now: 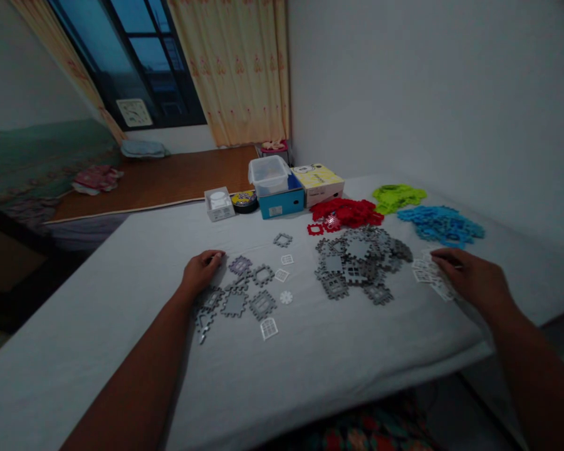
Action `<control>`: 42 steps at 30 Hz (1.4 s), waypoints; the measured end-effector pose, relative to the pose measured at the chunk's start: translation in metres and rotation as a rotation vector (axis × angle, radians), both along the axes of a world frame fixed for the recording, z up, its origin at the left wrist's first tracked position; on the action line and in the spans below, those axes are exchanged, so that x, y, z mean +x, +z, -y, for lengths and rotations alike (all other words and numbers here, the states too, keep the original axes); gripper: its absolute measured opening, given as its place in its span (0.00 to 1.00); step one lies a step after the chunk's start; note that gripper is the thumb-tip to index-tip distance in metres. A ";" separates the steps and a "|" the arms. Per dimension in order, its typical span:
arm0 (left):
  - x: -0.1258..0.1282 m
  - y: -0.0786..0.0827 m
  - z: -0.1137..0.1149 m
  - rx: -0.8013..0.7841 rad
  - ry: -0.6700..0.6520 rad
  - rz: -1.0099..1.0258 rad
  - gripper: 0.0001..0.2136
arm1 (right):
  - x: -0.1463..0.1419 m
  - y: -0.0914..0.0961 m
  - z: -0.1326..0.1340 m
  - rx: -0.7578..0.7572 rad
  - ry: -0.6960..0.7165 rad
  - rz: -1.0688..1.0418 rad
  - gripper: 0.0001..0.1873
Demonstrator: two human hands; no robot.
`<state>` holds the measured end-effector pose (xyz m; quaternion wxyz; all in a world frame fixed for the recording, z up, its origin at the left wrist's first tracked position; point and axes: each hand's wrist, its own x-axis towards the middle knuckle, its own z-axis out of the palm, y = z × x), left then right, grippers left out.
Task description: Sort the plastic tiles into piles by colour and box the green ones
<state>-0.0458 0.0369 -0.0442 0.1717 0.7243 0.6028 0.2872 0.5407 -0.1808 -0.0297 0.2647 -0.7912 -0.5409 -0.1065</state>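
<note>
My left hand [202,270] rests on the white cloth with its fingers curled together. What it may hold is hidden. Just right of it lies a loose group of grey interlocking plastic pieces [235,302], with a purplish grey piece [240,265] nearest the fingertips. Over on the right, my right hand [474,279] pinches at the edge of a small heap of white window pieces [425,270]; its fingertips meet one of them. Between the hands sit a white arched window piece [269,328], a white flower-shaped piece [286,297] and a big pile of grey pieces [357,263].
Behind the grey pile are heaps of red [348,213], lime green [398,197] and blue pieces [442,225]. A clear plastic tub [269,175], a blue box [282,204], a yellow box [318,183], a round black tin [245,201] and a small white box [219,204] line the far edge.
</note>
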 end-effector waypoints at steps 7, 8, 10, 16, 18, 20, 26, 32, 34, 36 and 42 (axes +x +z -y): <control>0.002 0.002 0.003 -0.017 0.022 -0.045 0.23 | -0.030 0.013 -0.018 0.105 0.133 0.280 0.17; 0.002 0.001 0.002 -0.021 0.024 -0.043 0.23 | -0.050 0.021 -0.024 0.149 0.213 0.263 0.17; 0.002 -0.001 0.001 -0.017 0.019 -0.033 0.23 | -0.101 0.036 -0.033 0.190 0.444 0.190 0.14; 0.001 -0.003 0.000 0.016 -0.030 -0.006 0.23 | -0.257 0.050 -0.040 -0.180 1.106 0.204 0.10; 0.000 -0.005 -0.001 0.013 -0.040 0.013 0.23 | -0.288 0.042 -0.040 -0.274 1.225 0.244 0.12; -0.001 -0.007 -0.002 0.017 -0.045 0.030 0.22 | -0.307 0.031 -0.041 -0.305 1.278 0.266 0.15; 0.000 -0.006 0.001 0.019 -0.019 -0.003 0.21 | -0.317 0.009 -0.042 -0.237 1.219 0.292 0.11; 0.022 -0.002 0.013 0.107 -0.146 -0.146 0.19 | -0.307 0.003 -0.044 -0.130 1.165 0.306 0.09; 0.033 -0.001 0.017 0.142 -0.280 -0.167 0.20 | -0.299 0.006 -0.048 -0.092 1.119 0.253 0.08; 0.043 -0.001 0.021 0.164 -0.370 -0.173 0.20 | -0.285 0.011 -0.051 -0.033 1.074 0.149 0.08; 0.048 -0.004 0.020 0.155 -0.427 -0.172 0.22 | -0.187 0.024 -0.049 0.208 0.664 -0.226 0.10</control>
